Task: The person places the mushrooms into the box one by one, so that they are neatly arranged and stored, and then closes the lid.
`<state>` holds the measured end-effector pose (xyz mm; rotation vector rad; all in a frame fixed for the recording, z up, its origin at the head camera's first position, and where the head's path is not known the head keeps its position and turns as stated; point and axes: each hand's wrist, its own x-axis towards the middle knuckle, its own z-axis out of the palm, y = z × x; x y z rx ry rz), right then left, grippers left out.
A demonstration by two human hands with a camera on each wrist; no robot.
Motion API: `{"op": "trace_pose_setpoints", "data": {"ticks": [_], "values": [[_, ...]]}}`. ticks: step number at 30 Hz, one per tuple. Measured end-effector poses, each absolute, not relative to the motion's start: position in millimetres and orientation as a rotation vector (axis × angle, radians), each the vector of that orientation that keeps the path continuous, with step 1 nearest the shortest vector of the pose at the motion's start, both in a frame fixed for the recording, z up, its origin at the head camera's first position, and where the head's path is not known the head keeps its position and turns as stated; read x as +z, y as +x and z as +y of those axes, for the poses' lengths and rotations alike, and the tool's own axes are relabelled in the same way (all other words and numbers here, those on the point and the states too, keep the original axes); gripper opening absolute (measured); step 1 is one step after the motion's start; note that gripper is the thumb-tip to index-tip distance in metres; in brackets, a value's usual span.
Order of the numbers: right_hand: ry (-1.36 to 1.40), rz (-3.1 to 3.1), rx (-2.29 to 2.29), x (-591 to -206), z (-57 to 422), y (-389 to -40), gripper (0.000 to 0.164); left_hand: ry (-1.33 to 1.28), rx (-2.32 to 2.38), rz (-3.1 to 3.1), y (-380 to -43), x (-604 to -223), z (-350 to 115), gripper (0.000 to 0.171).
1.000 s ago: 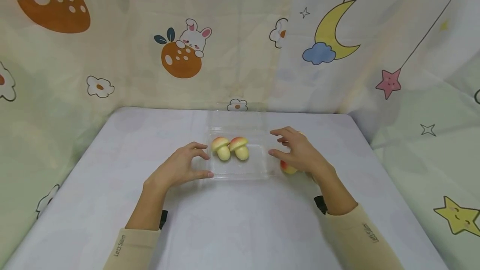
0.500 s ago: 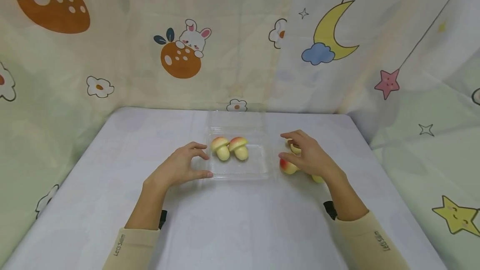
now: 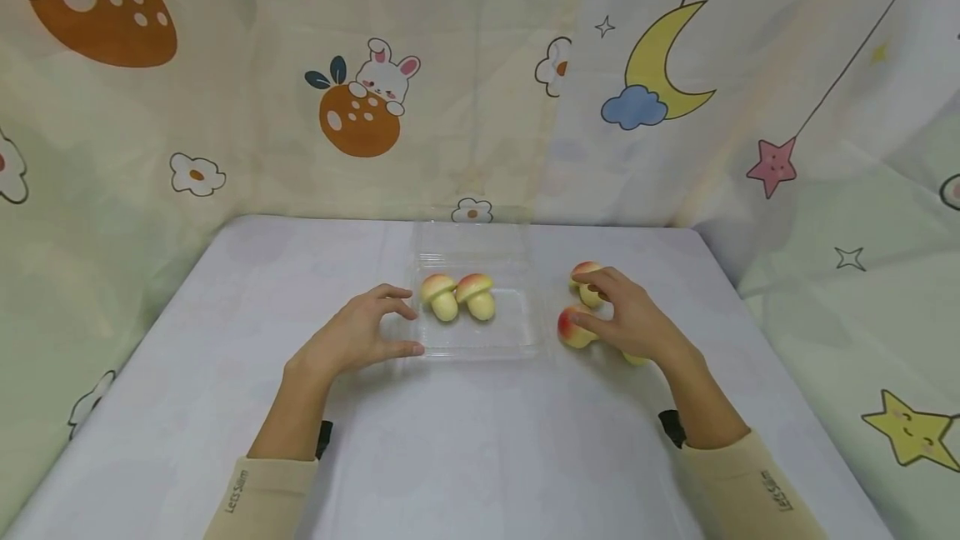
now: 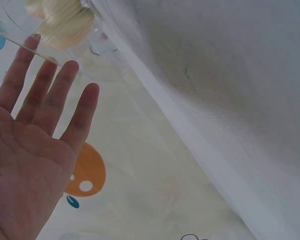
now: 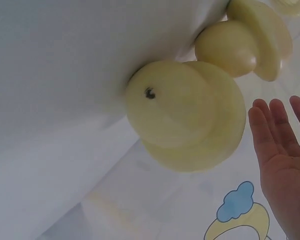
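A clear plastic box [image 3: 516, 327] lies with its lid folded back; two toy mushrooms, one at the left [image 3: 442, 300] and one beside it [image 3: 477, 298], lie inside. My left hand [image 3: 360, 327] touches the box's left side, thumb at the near corner; straight fingers meet its clear edge in the left wrist view. My right hand [image 3: 641, 315], fingers extended and holding nothing, hovers over more mushrooms right of the box: a far mushroom [image 3: 587, 271], a red-capped near mushroom [image 3: 574, 329] and a mushroom partly hidden [image 3: 634, 359] under the wrist.
A white cloth covers the table [image 3: 450, 448]. Behind it and at both sides hangs a printed curtain [image 3: 480, 107]. In the right wrist view a mushroom [image 5: 165, 110] stands large in front of the hand.
My right hand has moved right, away from the box's right side and over the loose mushrooms, uncovering more of the far one. My left hand stays at the box.
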<state>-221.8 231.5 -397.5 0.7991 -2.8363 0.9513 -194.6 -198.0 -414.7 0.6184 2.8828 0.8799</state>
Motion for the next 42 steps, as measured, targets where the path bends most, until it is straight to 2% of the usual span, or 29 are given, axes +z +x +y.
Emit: {"op": "trace_pose_setpoints", "data": {"ticks": [14, 42], "values": [[0.744, -2.882, 0.964, -398.9, 245.3, -215.9, 0.055, 0.635, 0.893, 2.888, -194.7, -415.1, -198.5, 0.056], [0.719, -2.877, 0.813, -405.9, 275.5, -207.8, 0.063, 0.647, 0.866, 2.886, -194.0, -414.4, -198.7, 0.057]]}}
